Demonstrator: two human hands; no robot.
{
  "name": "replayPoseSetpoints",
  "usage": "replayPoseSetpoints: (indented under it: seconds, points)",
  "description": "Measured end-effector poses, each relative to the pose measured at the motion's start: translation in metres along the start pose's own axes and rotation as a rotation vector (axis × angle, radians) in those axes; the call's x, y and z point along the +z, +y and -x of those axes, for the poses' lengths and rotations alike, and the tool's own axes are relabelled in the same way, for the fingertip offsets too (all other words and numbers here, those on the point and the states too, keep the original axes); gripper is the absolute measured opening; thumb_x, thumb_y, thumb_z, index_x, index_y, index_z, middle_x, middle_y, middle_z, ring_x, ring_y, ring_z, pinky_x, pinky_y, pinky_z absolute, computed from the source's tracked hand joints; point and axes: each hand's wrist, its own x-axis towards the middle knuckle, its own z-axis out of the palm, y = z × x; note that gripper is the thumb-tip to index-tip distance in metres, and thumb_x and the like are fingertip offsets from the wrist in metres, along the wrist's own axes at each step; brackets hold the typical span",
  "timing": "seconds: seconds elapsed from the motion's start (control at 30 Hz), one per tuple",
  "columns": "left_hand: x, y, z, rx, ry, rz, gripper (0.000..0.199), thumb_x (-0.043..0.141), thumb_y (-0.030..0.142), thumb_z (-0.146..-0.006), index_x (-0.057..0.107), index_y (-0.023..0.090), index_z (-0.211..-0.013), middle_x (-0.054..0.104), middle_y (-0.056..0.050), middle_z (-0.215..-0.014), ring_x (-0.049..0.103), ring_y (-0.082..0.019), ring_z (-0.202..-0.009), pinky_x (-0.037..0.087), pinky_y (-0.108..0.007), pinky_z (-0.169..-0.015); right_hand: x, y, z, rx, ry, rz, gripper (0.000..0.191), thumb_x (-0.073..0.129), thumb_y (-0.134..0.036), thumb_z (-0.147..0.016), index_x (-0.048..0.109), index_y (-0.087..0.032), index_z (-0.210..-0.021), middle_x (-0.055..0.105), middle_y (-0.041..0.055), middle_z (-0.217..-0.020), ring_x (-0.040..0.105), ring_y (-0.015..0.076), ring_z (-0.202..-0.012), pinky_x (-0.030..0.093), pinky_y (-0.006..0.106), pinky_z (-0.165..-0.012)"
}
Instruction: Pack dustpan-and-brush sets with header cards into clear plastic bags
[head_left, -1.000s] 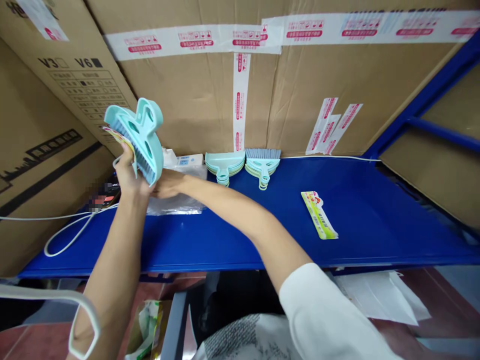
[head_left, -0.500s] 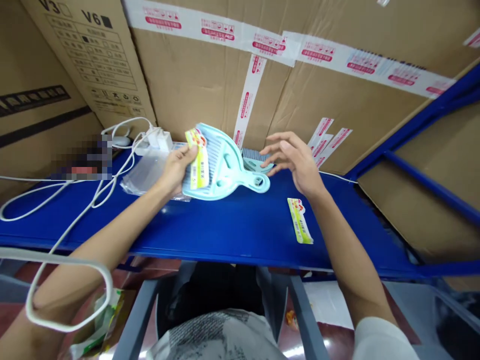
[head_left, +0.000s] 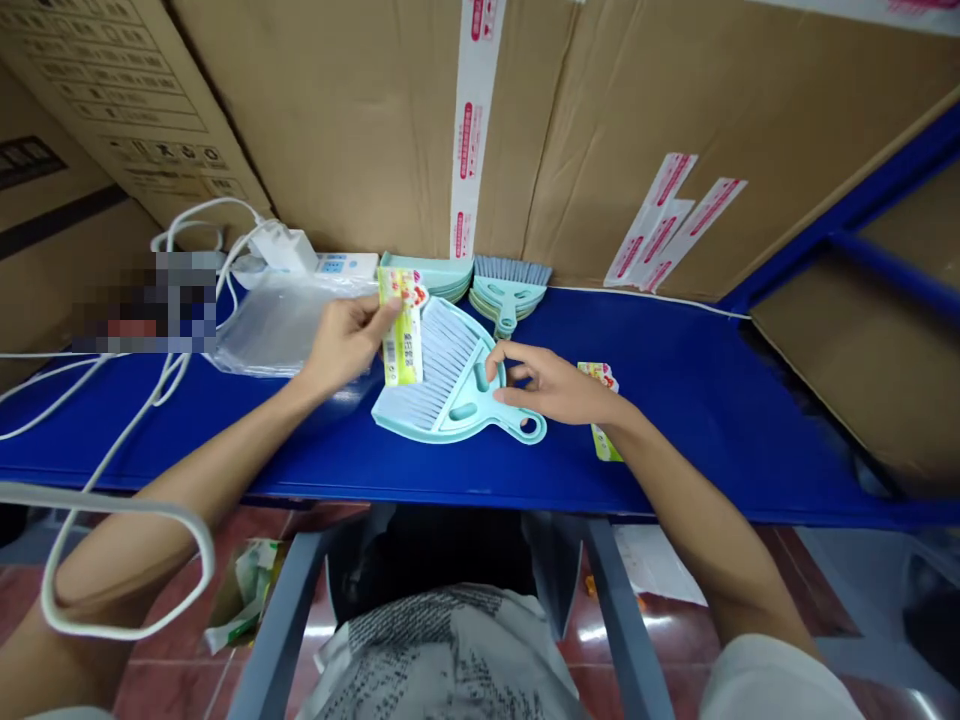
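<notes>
A mint-green dustpan (head_left: 390,418) with a matching brush (head_left: 448,370) nested in it lies over the blue table, its handle pointing right. My left hand (head_left: 346,342) pinches a yellow-and-white label card (head_left: 403,340) above the bristles' left part. My right hand (head_left: 546,383) has its thumb and fingers closed on the brush by its handle end. Another label card (head_left: 609,444) lies on the table, partly behind my right wrist.
Stacked brushes (head_left: 510,290) and stacked dustpans (head_left: 435,275) stand at the back against cardboard (head_left: 360,130). Clear plastic bags (head_left: 270,325), a power strip (head_left: 349,265) and white cables (head_left: 161,420) are on the left of the blue table (head_left: 697,400).
The dustpan and brush have come down toward the table. My right hand has moved in from the right and taken hold of the brush. The camera view has tilted downward.
</notes>
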Motion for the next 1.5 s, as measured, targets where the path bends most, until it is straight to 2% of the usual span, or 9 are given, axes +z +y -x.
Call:
replayPoseSetpoints:
  seconds: [0.17,0.33,0.47,0.57,0.7,0.83,1.03,1.23,1.5]
  points:
    - [-0.002,-0.006,-0.013,0.036,0.086,0.182,0.046,0.085,0.062,-0.087,0.075,0.018,-0.075,0.071,-0.004,-0.068,0.059,-0.015,-0.057,0.039,-0.025,-0.048,-0.003,0.010,-0.002,0.034,-0.096,-0.034,0.024,0.078,-0.029,-0.094,0.063,-0.022,-0.110,0.063,-0.0020,-0.096,0.051,0.0083,-0.066,0.044,0.024,-0.061]
    - [0.008,0.000,-0.006,-0.054,0.004,0.360,0.044,0.097,0.052,-0.077,0.071,0.019,-0.091,0.078,-0.005,-0.078,0.073,-0.019,-0.064,0.055,-0.028,-0.057,-0.012,0.007,0.002,0.122,-0.073,0.208,0.040,0.080,-0.030,-0.092,0.063,-0.025,-0.128,0.067,-0.0046,-0.086,0.062,0.0119,-0.064,0.049,0.026,-0.064]
    - [0.016,0.005,0.007,-0.049,-0.102,0.402,0.056,0.099,0.045,-0.075,0.057,0.024,-0.107,0.078,0.000,-0.074,0.073,-0.018,-0.059,0.054,-0.025,-0.052,-0.009,-0.001,0.001,0.091,0.243,0.408,0.035,0.077,-0.037,-0.096,0.067,-0.026,-0.128,0.077,0.0017,-0.095,0.074,0.0177,-0.077,0.057,0.031,-0.075]
    - [0.027,0.011,0.022,-0.021,-0.210,0.383,0.060,0.096,0.044,-0.080,0.048,0.027,-0.112,0.073,0.005,-0.067,0.068,-0.015,-0.051,0.048,-0.022,-0.049,0.009,-0.004,-0.008,-0.016,0.471,0.184,0.040,0.077,-0.048,-0.097,0.065,-0.025,-0.128,0.079,0.0036,-0.097,0.076,0.0191,-0.076,0.061,0.033,-0.071]
    - [0.038,0.019,0.039,0.025,-0.395,0.345,0.056,0.090,0.045,-0.088,0.047,0.028,-0.118,0.063,0.009,-0.060,0.062,-0.013,-0.046,0.042,-0.021,-0.046,0.024,-0.009,-0.019,-0.042,0.420,-0.246,0.054,0.092,-0.055,-0.082,0.067,-0.023,-0.117,0.078,0.0013,-0.085,0.077,0.0198,-0.069,0.067,0.034,-0.066]
    - [0.034,0.023,0.037,0.079,-0.409,0.358,0.051,0.077,0.059,-0.098,0.046,0.027,-0.124,0.070,0.005,-0.069,0.066,-0.015,-0.047,0.047,-0.024,-0.044,-0.018,-0.026,0.006,0.042,0.484,-0.243,0.049,0.101,-0.053,-0.069,0.076,-0.019,-0.095,0.081,0.0063,-0.086,0.076,0.0191,-0.067,0.067,0.034,-0.063]
    - [0.024,0.017,0.023,0.092,-0.250,0.294,0.050,0.072,0.064,-0.100,0.047,0.027,-0.123,0.075,0.003,-0.074,0.068,-0.015,-0.047,0.049,-0.023,-0.044,-0.111,-0.028,0.068,0.462,0.296,-0.003,0.052,0.100,-0.063,-0.061,0.078,-0.020,-0.082,0.078,0.0076,-0.072,0.069,0.0167,-0.053,0.058,0.030,-0.051]
    - [0.025,0.002,0.022,0.133,-0.300,0.189,0.043,0.068,0.054,-0.105,0.045,0.026,-0.128,0.075,0.004,-0.077,0.067,-0.012,-0.049,0.050,-0.021,-0.047,-0.130,0.008,0.074,0.664,0.058,0.024,0.054,0.097,-0.064,-0.062,0.077,-0.018,-0.083,0.076,0.0079,-0.068,0.071,0.0181,-0.058,0.060,0.032,-0.058]
    - [0.021,-0.003,0.020,0.174,-0.303,0.131,0.039,0.066,0.051,-0.108,0.045,0.026,-0.129,0.075,0.003,-0.078,0.066,-0.012,-0.049,0.050,-0.020,-0.048,-0.144,0.030,0.077,0.730,0.242,0.299,0.045,0.091,-0.055,-0.082,0.077,-0.016,-0.101,0.075,0.0096,-0.076,0.067,0.0155,-0.060,0.056,0.028,-0.056]
